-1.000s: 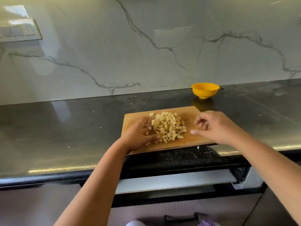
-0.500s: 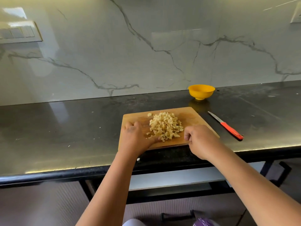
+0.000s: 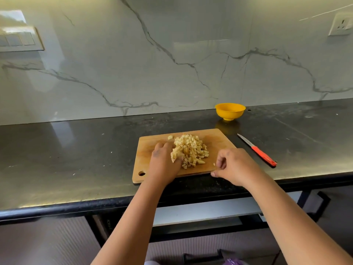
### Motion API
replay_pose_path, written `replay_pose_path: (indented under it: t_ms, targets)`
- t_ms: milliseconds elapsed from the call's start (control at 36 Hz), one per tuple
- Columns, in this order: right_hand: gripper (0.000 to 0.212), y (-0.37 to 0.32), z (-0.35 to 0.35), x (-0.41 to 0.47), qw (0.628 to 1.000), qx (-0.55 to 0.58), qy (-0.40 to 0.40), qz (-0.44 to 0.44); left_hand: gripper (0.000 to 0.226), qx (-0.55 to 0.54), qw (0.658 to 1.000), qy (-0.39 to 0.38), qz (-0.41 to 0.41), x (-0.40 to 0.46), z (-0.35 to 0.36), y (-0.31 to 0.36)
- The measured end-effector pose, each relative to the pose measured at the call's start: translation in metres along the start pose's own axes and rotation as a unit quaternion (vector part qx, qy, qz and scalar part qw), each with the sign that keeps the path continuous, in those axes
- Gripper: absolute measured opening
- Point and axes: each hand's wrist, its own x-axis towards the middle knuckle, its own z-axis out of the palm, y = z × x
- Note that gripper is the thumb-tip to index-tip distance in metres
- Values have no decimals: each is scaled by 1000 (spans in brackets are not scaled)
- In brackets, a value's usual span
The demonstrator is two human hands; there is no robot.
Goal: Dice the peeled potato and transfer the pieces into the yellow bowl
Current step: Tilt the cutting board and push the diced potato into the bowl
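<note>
A heap of diced potato (image 3: pixel 191 151) lies in the middle of a wooden cutting board (image 3: pixel 215 142) on the dark counter. My left hand (image 3: pixel 164 161) rests flat on the board, its fingers pressed against the heap's left side. My right hand (image 3: pixel 232 166) is at the board's front right corner, fingers curled over the top and thumb at the front edge, gripping that corner. One small potato piece (image 3: pixel 214 164) lies just by those fingers. The yellow bowl (image 3: pixel 230 111) stands upright behind the board near the wall, its inside hidden from here.
A knife with a red handle (image 3: pixel 262 154) lies on the counter (image 3: pixel 76 159) to the right of the board, blade pointing away. The marble wall rises close behind the bowl. The counter's front edge runs just under my forearms.
My right hand has drawn back from beside the heap to the board's front right corner. The left hand stays against the heap. The knife has come into view.
</note>
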Motion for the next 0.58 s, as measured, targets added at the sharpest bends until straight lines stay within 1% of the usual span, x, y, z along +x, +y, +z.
replay_pose_path:
  t_ms: [56, 83, 111, 139, 194, 222, 278, 333, 389, 417, 444, 472, 500, 528, 583]
  targets:
    - [16, -1, 2, -2, 1000, -14, -7, 11, 54, -1, 1000, 22, -6, -2, -2, -4]
    - [12, -1, 5, -1, 1000, -25, 6, 6, 56, 7, 1000, 26, -16, -3, -4, -5]
    - [12, 0, 9, -1, 999, -31, 32, -7, 62, 21, 999, 26, -29, -5, -5, -7]
    - [18, 0, 14, -3, 998, -28, 56, -15, 71, 37, 998, 16, -44, -7, -5, -8]
    - [32, 0, 23, -7, 996, -24, 78, -21, 93, 67, 995, -33, -73, -10, -6, -8]
    - [35, 0, 27, -8, 996, -24, 84, -36, 104, 79, 991, -66, -82, -11, -4, -8]
    - [32, 1, 29, -9, 992, 0, 100, -74, 120, 111, 983, -121, -84, -13, 0, -6]
    - [24, 3, 26, -7, 984, 60, 126, -109, 126, 136, 977, -145, -74, -12, 6, -4]
    - [17, 2, 22, -1, 975, 98, 146, -138, 129, 134, 975, -164, -72, -4, 9, -3]
    - [29, 0, 22, 5, 976, 94, 135, -147, 132, 128, 974, -175, -69, 2, 9, -3]
    - [51, -1, 23, 12, 980, 78, 103, -150, 135, 122, 972, -188, -63, 9, 8, -3]
    - [73, -1, 23, 20, 986, 64, 57, -144, 139, 118, 971, -203, -53, 17, 7, -3]
    - [88, -3, 22, 26, 990, 56, 6, -130, 143, 117, 968, -217, -42, 24, 6, -5]
    - [98, -5, 21, 33, 990, 57, -40, -119, 149, 117, 965, -231, -34, 30, 5, -8]
    - [115, -5, 20, 49, 987, 62, -99, -112, 158, 124, 959, -255, -23, 44, 4, -13]
